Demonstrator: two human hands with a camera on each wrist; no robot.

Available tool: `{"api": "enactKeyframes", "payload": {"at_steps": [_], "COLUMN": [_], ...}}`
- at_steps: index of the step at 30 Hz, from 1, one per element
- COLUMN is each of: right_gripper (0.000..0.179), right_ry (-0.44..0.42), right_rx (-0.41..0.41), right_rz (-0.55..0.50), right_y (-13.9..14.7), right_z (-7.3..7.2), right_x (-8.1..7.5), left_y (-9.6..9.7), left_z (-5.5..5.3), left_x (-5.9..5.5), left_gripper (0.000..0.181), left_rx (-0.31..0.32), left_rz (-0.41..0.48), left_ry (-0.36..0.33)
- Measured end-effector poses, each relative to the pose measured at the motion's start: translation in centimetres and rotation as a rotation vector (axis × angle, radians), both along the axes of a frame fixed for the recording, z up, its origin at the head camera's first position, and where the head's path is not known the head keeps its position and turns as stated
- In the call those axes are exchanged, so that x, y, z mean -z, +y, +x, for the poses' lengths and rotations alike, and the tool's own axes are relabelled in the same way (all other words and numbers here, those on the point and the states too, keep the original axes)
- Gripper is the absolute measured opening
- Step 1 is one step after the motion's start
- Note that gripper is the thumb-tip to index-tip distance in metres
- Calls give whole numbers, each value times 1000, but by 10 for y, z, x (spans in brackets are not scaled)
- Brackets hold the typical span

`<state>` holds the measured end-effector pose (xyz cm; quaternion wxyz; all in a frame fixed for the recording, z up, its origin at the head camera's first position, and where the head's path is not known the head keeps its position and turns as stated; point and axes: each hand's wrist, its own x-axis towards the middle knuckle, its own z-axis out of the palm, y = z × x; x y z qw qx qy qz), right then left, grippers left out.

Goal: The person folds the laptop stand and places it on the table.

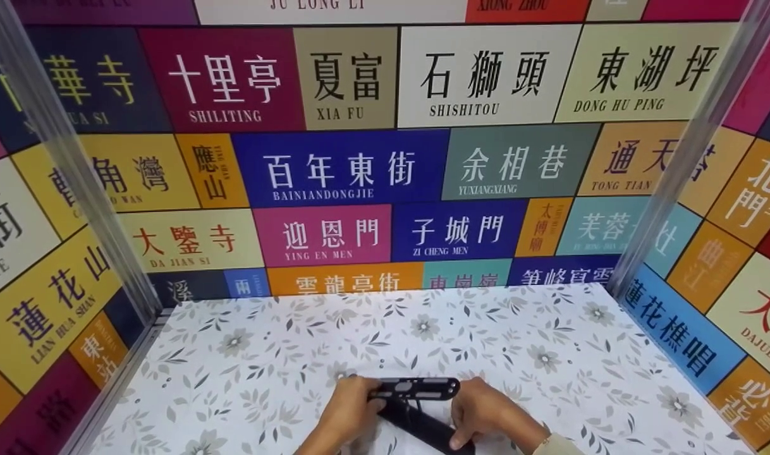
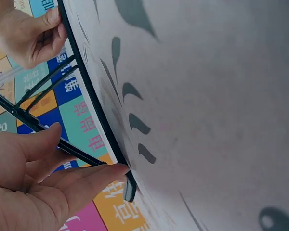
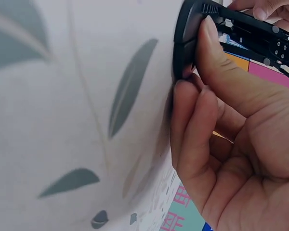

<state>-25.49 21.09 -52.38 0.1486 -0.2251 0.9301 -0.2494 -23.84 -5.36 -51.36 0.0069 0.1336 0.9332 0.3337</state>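
A black folding stand [image 1: 420, 388], its two long bars spread in a V and joined by thin struts [image 2: 47, 82], is held over the flowered tabletop. My left hand [image 1: 347, 411] grips it at the left, where the bars come together; in the left wrist view the thumb and fingers [image 2: 86, 185] lie at the narrow end of the V. With my right hand [image 1: 489, 407] I pinch the far end of the lower bar [image 1: 426, 426]. Close up in the right wrist view, the thumb presses the ribbed black end piece [image 3: 185, 41] and the curled fingers [image 3: 195, 125] sit below it.
A white cloth with grey flowers and leaves [image 1: 284, 360] covers the table. Colourful panels with Chinese place names [image 1: 334, 164] stand behind and at both sides. Clear upright posts [image 1: 669, 145] rise near the back corners.
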Motion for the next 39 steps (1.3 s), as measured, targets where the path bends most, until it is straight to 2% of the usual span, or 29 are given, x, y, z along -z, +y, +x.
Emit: {"api": "enactKeyframes", "payload": {"at_steps": [5, 12, 18, 22, 25, 28, 30, 36, 39], "right_gripper": [30, 31, 35, 30, 25, 20, 17, 17, 17], "right_ry": [44, 47, 74, 25, 17, 64, 71, 85, 61], "right_rx": [-32, -32, -32, 61, 168, 213, 215, 140, 103], "right_rz": [-21, -68, -66, -86, -98, -87, -87, -86, -64], "right_y": [0, -5, -11, -16, -20, -24, -27, -35, -37], "right_z": [5, 15, 23, 33, 44, 51, 52, 47, 47], "right_x": [3, 3, 2, 1, 0, 0, 1, 4, 4], "left_y": [-2, -6, -8, -9, -8, -7, -7, -8, -10], "left_z": [-6, -14, -21, -26, -29, -33, -35, -40, -42], "left_x": [2, 6, 6, 8, 9, 9, 10, 11, 10], "left_gripper": [30, 31, 31, 31, 31, 31, 31, 33, 35], "left_rx": [31, 99, 144, 181, 196, 203, 206, 246, 269], "left_rz": [15, 10, -2, -11, -12, -4, 4, 33, 44], "left_ry": [3, 134, 153, 201, 226, 227, 215, 160, 136]}}
